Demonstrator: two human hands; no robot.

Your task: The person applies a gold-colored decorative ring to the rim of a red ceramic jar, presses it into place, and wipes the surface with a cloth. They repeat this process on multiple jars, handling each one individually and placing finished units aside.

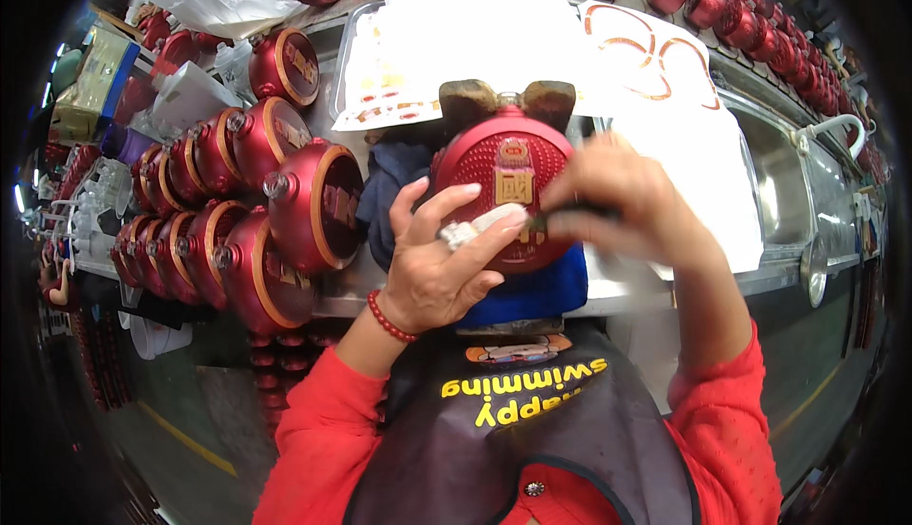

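At mid-frame, a studded, gold-marked red bottle (513,183) is touched by the loosely spread left hand (426,273), the blurred right hand's (629,197) grip being unclear.

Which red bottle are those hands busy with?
The central bottle, with the left hand over it and the blurred right hand at its right side; the bottles at left and along the top have neither hand on them.

White sheet (465,45): we see glare beyond the red flask (472,159).
Right hand (627,188): motion-blurred, at the flask's right.
Picture rim: dark, bent.
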